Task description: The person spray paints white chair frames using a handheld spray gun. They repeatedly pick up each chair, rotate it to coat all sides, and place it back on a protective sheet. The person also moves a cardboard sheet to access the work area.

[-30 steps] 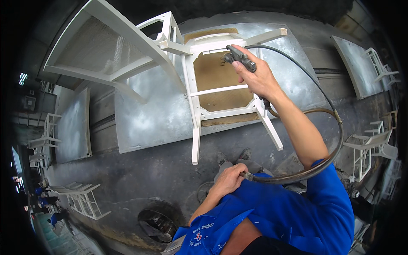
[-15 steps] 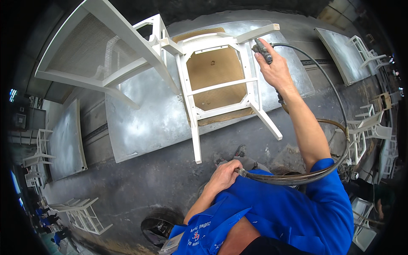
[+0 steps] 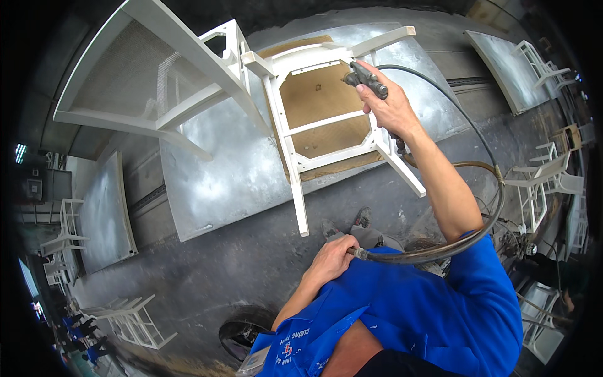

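One white chair (image 3: 336, 158), upturned over the grey panel (image 3: 220, 195), seems mostly coated, remainder unclear; above that panel the right hand (image 3: 392, 110) grips a spray gun (image 3: 370, 80); nearside, the left hand (image 3: 333, 257) pinches a hose (image 3: 427, 257).

Single fisheye view from head height, steeply down over blue shirt (image 3: 408, 301) and nearby chair (image 3: 336, 158).

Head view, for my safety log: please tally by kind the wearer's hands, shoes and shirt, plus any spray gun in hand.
Hands (left hand, right hand): 2
Shoes: 2
Blue shirt: 1
Spray gun: 1
Total: 6
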Demonstrator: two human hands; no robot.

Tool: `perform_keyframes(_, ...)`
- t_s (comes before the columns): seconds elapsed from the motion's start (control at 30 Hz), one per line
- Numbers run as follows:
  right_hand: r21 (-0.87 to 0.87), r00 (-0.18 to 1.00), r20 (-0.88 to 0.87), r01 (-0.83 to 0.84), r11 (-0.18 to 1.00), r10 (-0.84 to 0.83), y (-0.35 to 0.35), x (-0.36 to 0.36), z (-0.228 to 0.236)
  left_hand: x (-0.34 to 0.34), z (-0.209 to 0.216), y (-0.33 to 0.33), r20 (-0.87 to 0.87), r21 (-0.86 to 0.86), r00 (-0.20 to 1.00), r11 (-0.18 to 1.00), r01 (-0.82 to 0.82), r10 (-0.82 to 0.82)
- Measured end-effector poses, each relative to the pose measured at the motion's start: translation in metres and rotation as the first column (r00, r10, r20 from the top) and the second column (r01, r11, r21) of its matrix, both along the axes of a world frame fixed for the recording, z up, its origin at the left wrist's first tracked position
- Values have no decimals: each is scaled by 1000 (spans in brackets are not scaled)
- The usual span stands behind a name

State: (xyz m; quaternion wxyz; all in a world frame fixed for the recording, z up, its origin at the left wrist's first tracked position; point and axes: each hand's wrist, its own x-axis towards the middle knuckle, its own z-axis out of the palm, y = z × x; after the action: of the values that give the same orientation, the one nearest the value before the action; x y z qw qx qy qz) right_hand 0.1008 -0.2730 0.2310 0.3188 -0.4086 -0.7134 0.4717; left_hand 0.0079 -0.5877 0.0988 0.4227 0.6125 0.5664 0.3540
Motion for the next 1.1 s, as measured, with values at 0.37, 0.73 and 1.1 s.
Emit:
perform_keyframes(0.37, 472, 952, 91, 217, 854, -293, 17, 12, -14, -12, -2, -7, -13, -27, 999, 998, 48, -48)
perform_keyframes(0.73, -24, 998, -5, 69, 997, -69, -20, -19, 8, -24, 2, -25, -48, -68, 998, 997, 32, -36)
perform_keyframes(1.1, -14, 986, -17, 167, 986, -167, -27, 2, 8, -35, -5, -36, -90, -53, 991, 994, 91, -96)
